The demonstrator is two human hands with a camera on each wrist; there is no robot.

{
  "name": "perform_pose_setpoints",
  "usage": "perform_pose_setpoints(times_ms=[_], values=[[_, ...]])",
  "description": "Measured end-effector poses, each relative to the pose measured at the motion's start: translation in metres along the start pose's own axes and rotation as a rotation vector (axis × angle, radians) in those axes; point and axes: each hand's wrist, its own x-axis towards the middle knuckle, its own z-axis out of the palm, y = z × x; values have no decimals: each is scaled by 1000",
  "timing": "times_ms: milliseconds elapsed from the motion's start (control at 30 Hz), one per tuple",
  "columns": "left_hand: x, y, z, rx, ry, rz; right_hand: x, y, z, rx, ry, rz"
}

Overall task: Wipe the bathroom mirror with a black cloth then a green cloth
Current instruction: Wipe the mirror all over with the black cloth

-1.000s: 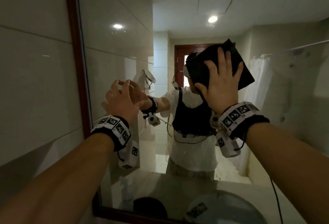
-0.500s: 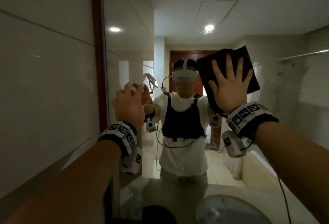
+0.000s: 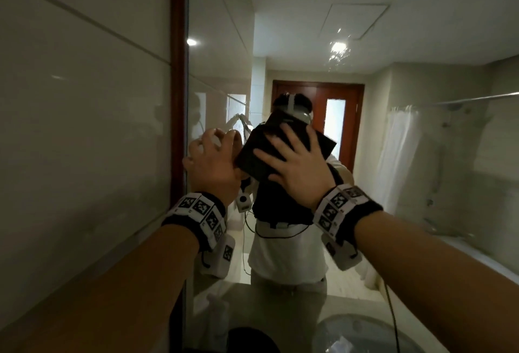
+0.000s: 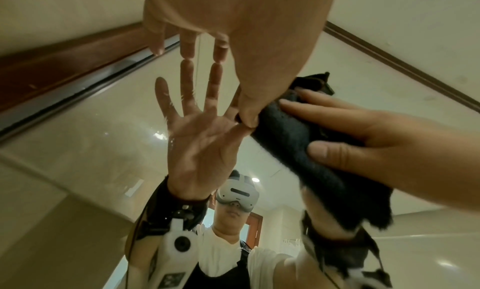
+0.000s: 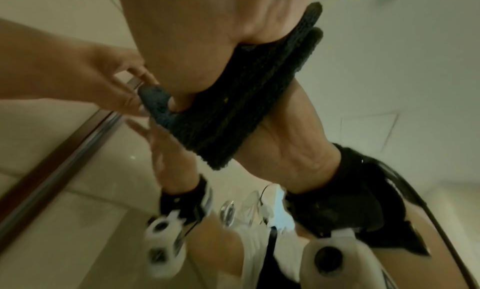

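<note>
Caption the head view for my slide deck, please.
Right hand presses black cloth flat on mirror; left hand alongside.

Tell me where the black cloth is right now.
In the head view the black cloth is flat against the mirror near its left frame, under the right hand, its left edge meeting the left hand.

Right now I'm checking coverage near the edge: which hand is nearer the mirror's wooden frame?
Left. The left hand rests fingertips on the glass just beside the frame; the right hand presses the black cloth farther along the mirror.
</note>
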Motion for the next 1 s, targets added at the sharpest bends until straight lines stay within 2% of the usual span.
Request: perform_pose_setpoints(times_ms=[100,167,267,467,833,1000], values=[[3,-1,2,58,-10,-15,17,44,-15,43,89,232],[3,-2,4,59,4,-13,26,68,-23,74,97,349],[2,-1,4,55,16,-14,31,81,-27,80,81,398],[4,-2,4,69,11,4,59,70,-34,96,112,509],[4,-11,0,-25,39,67,134,64,-61,69,45,364],[3,-17,1,-106,89,97,130,33,-50,-13,10,113]])
